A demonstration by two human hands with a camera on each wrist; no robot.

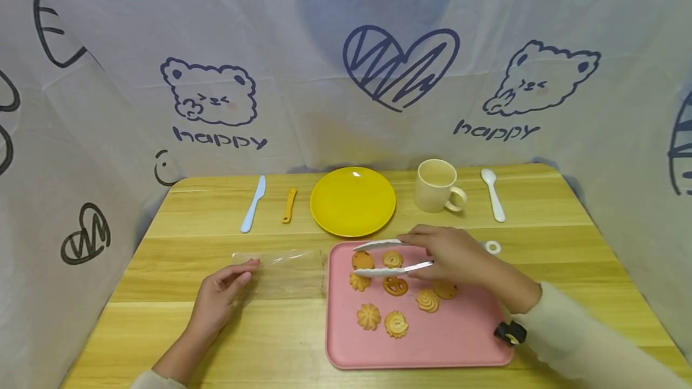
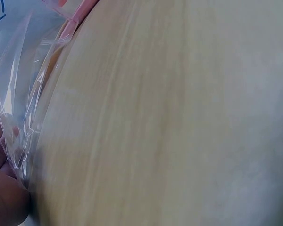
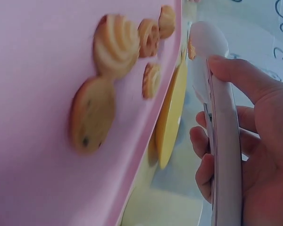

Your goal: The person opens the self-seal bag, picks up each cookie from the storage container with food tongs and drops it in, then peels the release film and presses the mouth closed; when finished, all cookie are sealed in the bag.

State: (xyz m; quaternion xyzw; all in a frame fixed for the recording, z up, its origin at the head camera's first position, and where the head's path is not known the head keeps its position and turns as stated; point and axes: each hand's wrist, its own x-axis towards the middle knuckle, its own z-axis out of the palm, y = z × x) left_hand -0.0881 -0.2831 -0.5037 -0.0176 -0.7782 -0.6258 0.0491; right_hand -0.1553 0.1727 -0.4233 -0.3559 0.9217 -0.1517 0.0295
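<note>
My left hand point(image 1: 218, 296) pinches one end of a clear plastic bag point(image 1: 289, 275) lying left of the tray; in the left wrist view the bag point(image 2: 14, 84) rises from the fingers. My right hand point(image 1: 449, 254) grips white-tipped metal tongs point(image 1: 418, 266) over the far left part of the pink tray point(image 1: 454, 341). Between the tong tips shows a round speckled cookie point(image 1: 363, 260); whether they squeeze it I cannot tell. Close by lie a swirl cookie point(image 1: 393, 259), a flower-shaped cookie point(image 1: 359, 282) and a pretzel-shaped cookie point(image 1: 395, 286). The right wrist view shows fingers curled round the tongs point(image 3: 226, 141).
More cookies point(image 1: 396, 324) lie nearer on the tray. Behind it stand a yellow plate point(image 1: 352, 203) and a cream mug point(image 1: 432, 188). A blue knife point(image 1: 253, 204) and a small orange handle point(image 1: 289, 205) lie left, a white spoon point(image 1: 493, 195) right. A printed cloth point(image 1: 303, 95) hangs behind.
</note>
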